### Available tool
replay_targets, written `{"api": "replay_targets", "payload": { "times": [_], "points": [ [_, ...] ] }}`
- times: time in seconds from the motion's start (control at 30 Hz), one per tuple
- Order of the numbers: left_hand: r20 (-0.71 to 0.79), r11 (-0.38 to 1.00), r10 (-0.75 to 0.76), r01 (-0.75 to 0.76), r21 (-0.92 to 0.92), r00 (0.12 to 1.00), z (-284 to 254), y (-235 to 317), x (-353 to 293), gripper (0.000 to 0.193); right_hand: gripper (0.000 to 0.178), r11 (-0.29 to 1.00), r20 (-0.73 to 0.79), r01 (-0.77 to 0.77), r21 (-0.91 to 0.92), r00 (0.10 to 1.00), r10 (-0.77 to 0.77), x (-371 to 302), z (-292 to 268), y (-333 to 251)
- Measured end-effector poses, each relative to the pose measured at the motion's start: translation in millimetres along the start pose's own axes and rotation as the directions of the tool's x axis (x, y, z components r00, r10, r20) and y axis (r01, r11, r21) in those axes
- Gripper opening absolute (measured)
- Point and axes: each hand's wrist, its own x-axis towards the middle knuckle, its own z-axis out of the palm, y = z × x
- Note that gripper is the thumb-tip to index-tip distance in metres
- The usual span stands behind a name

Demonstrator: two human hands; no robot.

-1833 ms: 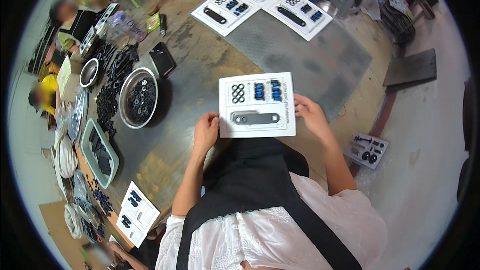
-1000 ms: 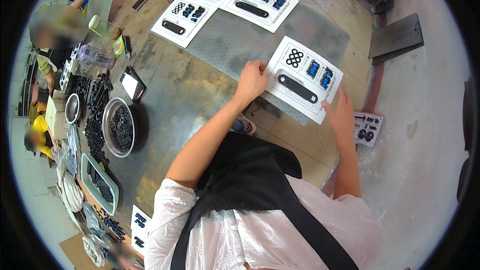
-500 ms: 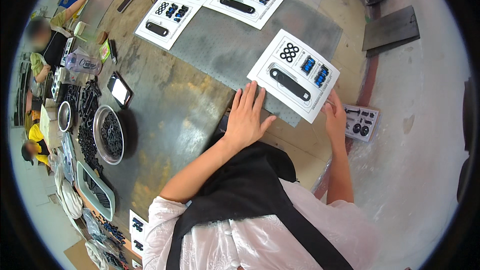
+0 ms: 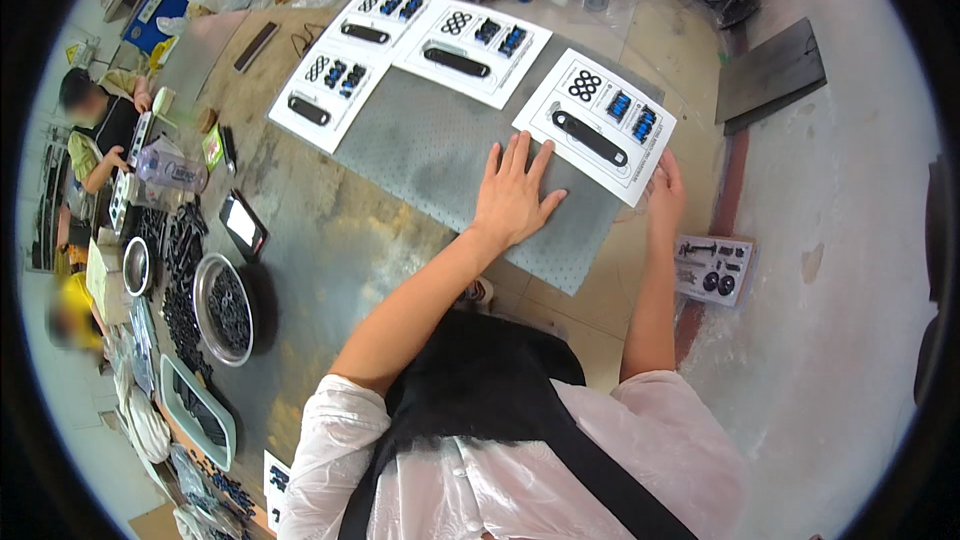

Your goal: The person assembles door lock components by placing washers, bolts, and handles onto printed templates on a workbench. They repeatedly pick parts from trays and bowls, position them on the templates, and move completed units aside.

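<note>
A white card lies at the right end of the grey dotted mat. Fixed to it are a long black arm-like part, a cluster of black rings and two groups of blue-and-black small parts. My left hand rests flat on the mat, fingers spread, its fingertips by the card's near left edge. At the card's near right corner, my right hand has its fingers closed on the edge, partly hidden by the card.
Three similar cards lie farther left on the mat. Along the table's left stand a phone, a metal bowl of black parts and a pale tray. Other people sit at far left.
The card has moved away from me, nearer the other cards, with my right hand at its corner. My left hand has moved along with it. More of the mat's near end shows.
</note>
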Motion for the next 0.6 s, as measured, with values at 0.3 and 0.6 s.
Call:
{"api": "replay_targets", "payload": {
  "times": [0.3,0.6],
  "points": [
    [-0.013,0.998,0.013,-0.012,0.055,1.000,8,-19,25,0.069,0.042,0.954,-0.069,0.133,-0.269,0.985,-0.157,18,37,-10],
    [-0.029,0.999,-0.034,0.034,-0.005,0.999,8,-17,22,0.068,0.041,0.933,-0.080,0.225,-0.280,0.963,-0.256,13,47,-3]
  ]
}}
